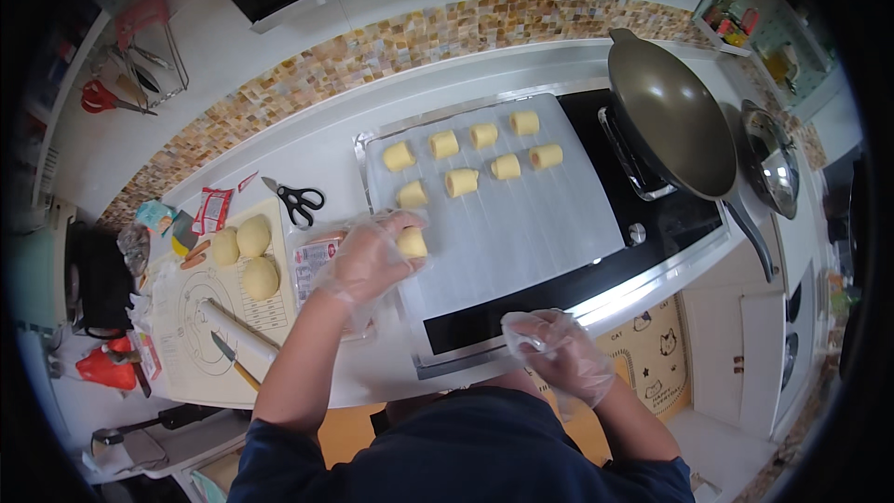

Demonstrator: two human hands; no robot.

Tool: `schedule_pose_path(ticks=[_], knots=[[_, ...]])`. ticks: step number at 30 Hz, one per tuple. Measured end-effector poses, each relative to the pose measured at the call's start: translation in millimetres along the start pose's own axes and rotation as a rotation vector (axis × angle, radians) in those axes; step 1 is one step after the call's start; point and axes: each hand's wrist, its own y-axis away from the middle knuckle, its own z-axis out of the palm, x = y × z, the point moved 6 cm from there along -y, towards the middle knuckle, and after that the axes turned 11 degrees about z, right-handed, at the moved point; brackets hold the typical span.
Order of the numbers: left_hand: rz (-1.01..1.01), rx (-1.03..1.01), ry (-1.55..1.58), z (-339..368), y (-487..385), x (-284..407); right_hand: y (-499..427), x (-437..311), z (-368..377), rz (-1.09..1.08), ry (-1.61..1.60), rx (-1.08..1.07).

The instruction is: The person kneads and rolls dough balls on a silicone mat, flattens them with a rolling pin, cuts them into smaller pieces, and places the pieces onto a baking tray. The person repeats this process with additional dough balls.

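My left hand [370, 255], in a clear plastic glove, grips a short dough roll [412, 242] at the left part of a tray lined with white paper [517, 237]. Above and to the right, several more dough rolls [462, 182] lie in two rows on the paper. My right hand [555, 349], also gloved, hangs by the counter's front edge below the tray. Its fingers are curled, and whether it holds anything is unclear. Just left of my left hand a sausage package [318, 258] lies on the counter, partly hidden by that hand.
Left, a pastry mat [174, 356] bears dough balls [260, 278], sausages [196, 258], a rolling pin [237, 330] and a knife [235, 361]. Black kitchen scissors [300, 202] lie behind. A large wok [670, 119] stands on the cooktop [594, 126] at right, its handle towards the front, beside a lid [768, 157].
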Motion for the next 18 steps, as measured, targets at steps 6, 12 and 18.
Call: schedule_pose_path(ticks=[6,12,18], knots=[[0.007,0.084,0.357,42,-26,-39,-10,42,-38,0.120,-0.109,-0.053],[0.057,0.046,0.000,47,-33,-28,-20,60,-48,0.143,-0.098,-0.098],[0.099,0.007,-0.233,32,-26,-5,-44,46,-57,0.088,-0.124,-0.119]])
